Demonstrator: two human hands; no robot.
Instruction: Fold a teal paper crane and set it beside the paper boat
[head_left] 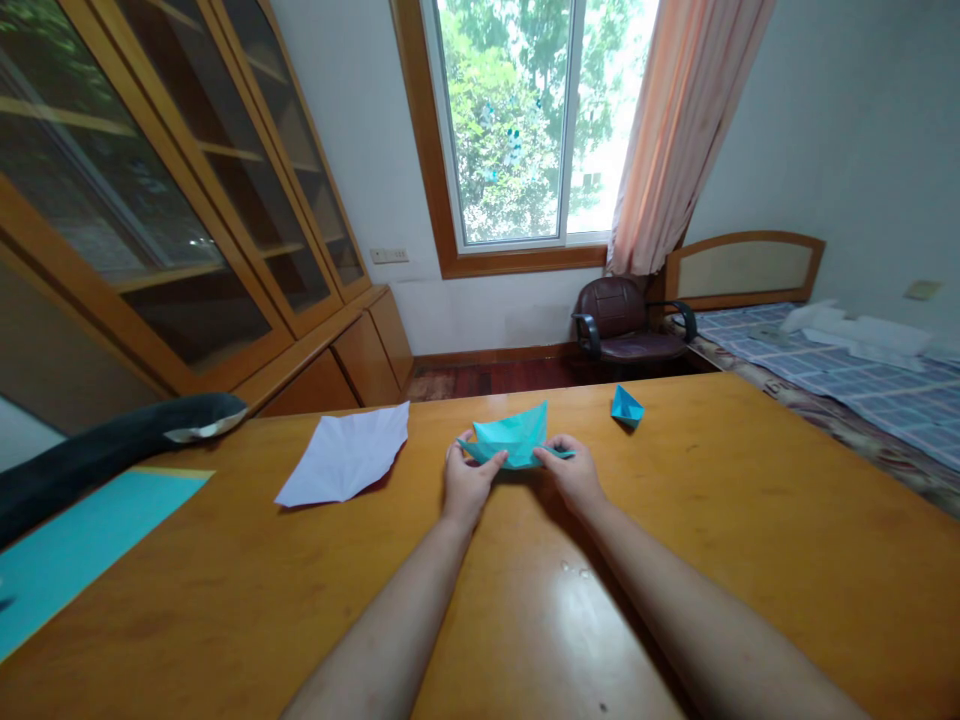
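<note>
A turquoise piece of folded paper is held between both hands, just above the wooden table. My left hand pinches its left side, with the thumb on the near face. At the right end, my right hand grips it between thumb and fingers. The paper has raised, pointed corners and several creases. Parts of the fingers behind it are hidden. A small blue folded paper piece stands on the table to the right, apart from my right hand.
A creased white sheet lies left of my hands. Farther left are flat turquoise paper and a long dark plush-looking object. Beyond the table stand a brown armchair, a bed and a glass-door cabinet.
</note>
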